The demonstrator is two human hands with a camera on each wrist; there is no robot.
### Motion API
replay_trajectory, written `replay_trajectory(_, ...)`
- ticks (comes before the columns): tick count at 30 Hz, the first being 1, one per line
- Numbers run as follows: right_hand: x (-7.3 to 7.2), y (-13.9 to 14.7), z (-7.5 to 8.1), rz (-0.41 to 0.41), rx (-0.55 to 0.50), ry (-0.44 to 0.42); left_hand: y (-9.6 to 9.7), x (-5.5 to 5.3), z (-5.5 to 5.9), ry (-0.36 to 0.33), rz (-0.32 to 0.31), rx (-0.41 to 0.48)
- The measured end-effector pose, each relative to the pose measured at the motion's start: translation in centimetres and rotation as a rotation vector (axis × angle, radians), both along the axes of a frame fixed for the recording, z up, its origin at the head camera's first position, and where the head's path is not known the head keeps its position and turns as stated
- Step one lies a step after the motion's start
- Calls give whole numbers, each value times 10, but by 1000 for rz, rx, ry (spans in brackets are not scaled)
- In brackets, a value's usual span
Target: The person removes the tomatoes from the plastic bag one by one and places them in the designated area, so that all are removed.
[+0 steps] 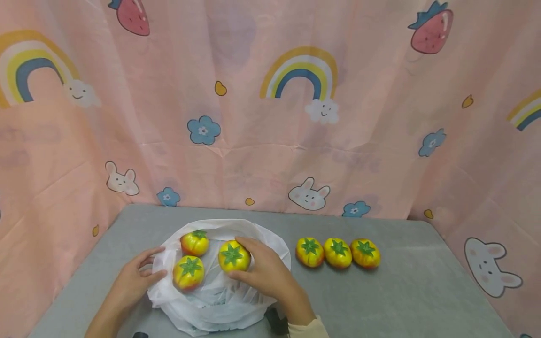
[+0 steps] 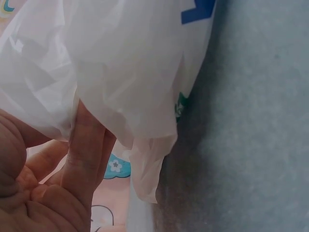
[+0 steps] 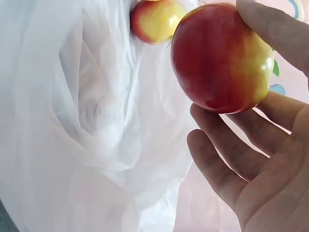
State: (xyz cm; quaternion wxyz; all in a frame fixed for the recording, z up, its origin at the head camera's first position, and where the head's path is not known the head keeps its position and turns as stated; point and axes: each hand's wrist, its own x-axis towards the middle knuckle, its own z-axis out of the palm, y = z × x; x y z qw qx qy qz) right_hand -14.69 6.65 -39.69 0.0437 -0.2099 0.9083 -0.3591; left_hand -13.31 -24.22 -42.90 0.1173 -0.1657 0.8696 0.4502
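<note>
A white plastic bag [image 1: 220, 307] lies spread with its mouth facing up. My left hand [image 1: 134, 277] holds the bag's left edge, its fingertips partly hidden by thin plastic in the left wrist view. Over the bag's mouth, my right hand [image 1: 270, 270] grips a yellow-red fruit [image 1: 234, 256] with a green star-shaped leafy top. Thumb and fingers close round its sides; its smooth red underside shows in the right wrist view. Two similar fruits, one farther back [image 1: 195, 243] and one nearer me [image 1: 188, 273], sit in the left part of the bag.
Right of the bag, three more such fruits stand in a row on the grey table [image 1: 401, 295]: a left one [image 1: 310, 252], a middle one [image 1: 337, 253] and a right one [image 1: 365, 254]. A pink patterned curtain [image 1: 262, 164] hangs behind the table and along its sides.
</note>
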Motion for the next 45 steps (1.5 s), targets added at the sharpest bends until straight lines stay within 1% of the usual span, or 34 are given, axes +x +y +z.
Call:
replay_trajectory(8,4,5,0,6,-3,32,1,0,0,1,14,-2)
replay_trajectory(15,8,11,2,-17,-13,4,1,-2,-2,-12,23,14)
replay_trajectory(19,12,16,1,-36,-9,10,1,-2,-3,-7,24,7)
replay_trajectory(27,19,26,2,-99,17,-65,3,-2,-1,-6,22,4)
replay_trajectory(34,23,33,1,-112,28,-84,5,-1,0,-9,23,2)
replay_trajectory(41,28,39,2,-124,49,-83,4,-1,0,-16,28,10)
replay_trajectory(45,30,43,2,-135,56,-103,4,-1,0,-16,26,8)
